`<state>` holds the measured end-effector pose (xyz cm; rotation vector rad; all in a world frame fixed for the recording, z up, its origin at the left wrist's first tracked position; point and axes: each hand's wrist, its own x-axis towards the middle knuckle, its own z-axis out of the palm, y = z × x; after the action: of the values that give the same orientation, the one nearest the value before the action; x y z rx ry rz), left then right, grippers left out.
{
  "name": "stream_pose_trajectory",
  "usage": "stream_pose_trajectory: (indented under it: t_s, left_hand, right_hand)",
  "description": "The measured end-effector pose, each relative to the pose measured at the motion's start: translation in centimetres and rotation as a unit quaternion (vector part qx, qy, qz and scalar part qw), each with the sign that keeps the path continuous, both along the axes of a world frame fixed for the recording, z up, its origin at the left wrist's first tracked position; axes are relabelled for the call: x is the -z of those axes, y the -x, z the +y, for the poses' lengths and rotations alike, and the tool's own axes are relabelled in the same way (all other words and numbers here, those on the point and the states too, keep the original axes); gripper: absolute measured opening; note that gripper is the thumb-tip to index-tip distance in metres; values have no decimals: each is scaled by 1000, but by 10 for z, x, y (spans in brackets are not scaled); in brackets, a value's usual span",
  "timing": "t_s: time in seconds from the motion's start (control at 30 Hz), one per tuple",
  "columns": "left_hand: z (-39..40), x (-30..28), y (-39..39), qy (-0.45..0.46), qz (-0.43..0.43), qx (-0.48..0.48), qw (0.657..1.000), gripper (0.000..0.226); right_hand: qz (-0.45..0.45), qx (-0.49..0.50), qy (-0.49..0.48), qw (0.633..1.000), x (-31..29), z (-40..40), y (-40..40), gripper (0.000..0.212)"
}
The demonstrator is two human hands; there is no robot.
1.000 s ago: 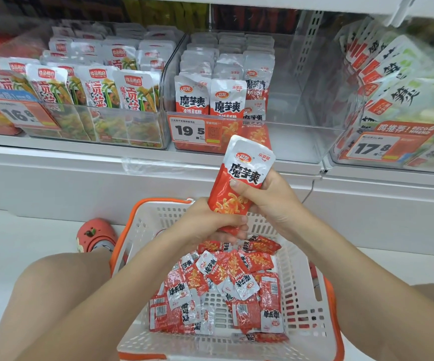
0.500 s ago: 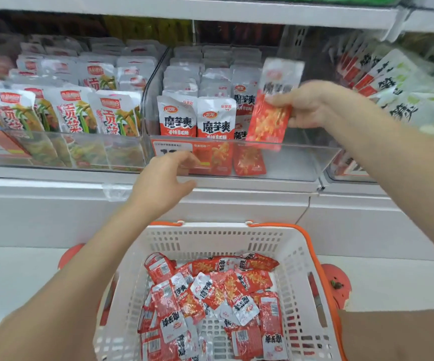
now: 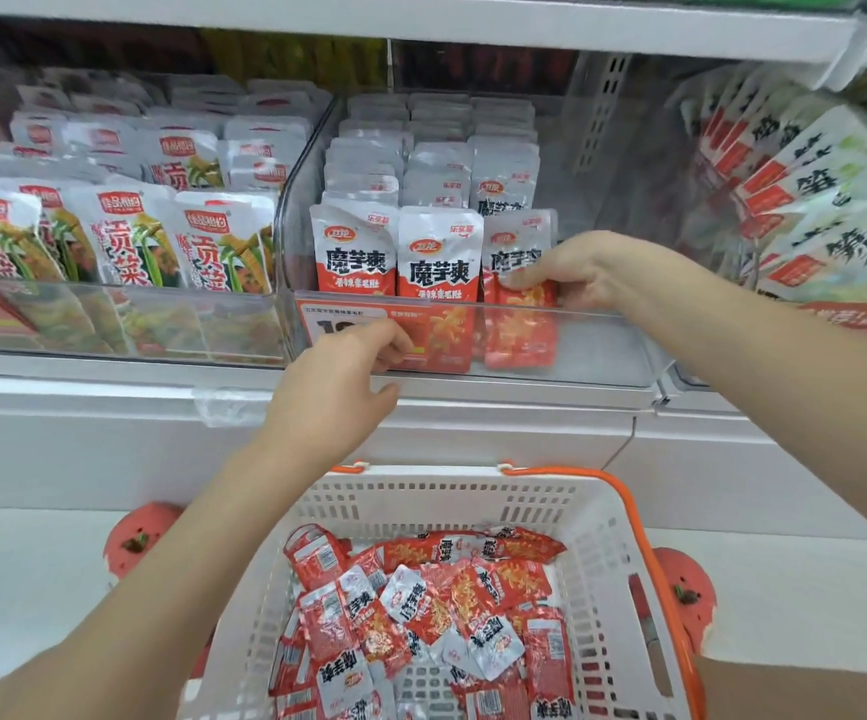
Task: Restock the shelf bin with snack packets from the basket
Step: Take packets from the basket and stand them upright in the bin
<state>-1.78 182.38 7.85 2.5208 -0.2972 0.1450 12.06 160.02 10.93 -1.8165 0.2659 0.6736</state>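
Note:
A clear plastic shelf bin [image 3: 597, 350] holds rows of upright red-and-white snack packets [image 3: 439, 262]. My right hand [image 3: 582, 270] is inside the bin, fingers closed on one snack packet [image 3: 519, 314] that stands at the front of the third row. My left hand [image 3: 340, 387] rests against the bin's front wall by the price tag [image 3: 340, 319], fingers spread, holding nothing. Below, a white basket [image 3: 602, 553] with orange handles holds several loose packets [image 3: 436, 610] of the same snack.
A neighbouring clear bin [image 3: 109, 324] on the left holds green-and-white packets. On the right, another bin holds white-green packets [image 3: 810, 200]. The right half of the middle bin has bare floor. A white shelf ledge [image 3: 109, 407] runs below. Orange shoes [image 3: 135, 537] flank the basket.
My right hand has carried the packet from above the basket up into the bin and lowered it into the third row. My left hand left the packet and moved to the bin's front wall.

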Motion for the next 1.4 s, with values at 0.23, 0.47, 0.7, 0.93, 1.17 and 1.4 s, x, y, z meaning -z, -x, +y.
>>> stream_pose_trajectory:
  t_s: [0.23, 0.47, 0.7, 0.93, 1.17, 1.4]
  left_hand:
    - [4, 1, 4, -27, -2, 8, 1000, 39]
    - [7, 2, 3, -41, -10, 11, 999, 41]
    - [5, 3, 3, -54, 5, 19, 998, 42]
    - [2, 3, 3, -72, 3, 19, 997, 41]
    - [1, 1, 3, -79, 6, 16, 997, 42]
    - [3, 2, 2, -73, 7, 11, 997, 42]
  right_hand:
    - [-296, 125, -36, 946, -2, 13, -22, 54]
    - [-215, 86, 177, 957, 16, 21, -29, 116]
    - [-186, -22, 197, 962, 24, 14, -27, 124]
    - [-286, 89, 137, 944, 18, 19, -34, 79]
    - [-224, -8, 192, 955, 18, 22, -28, 56]
    - [-208, -18, 157, 965, 9, 24, -15, 51]
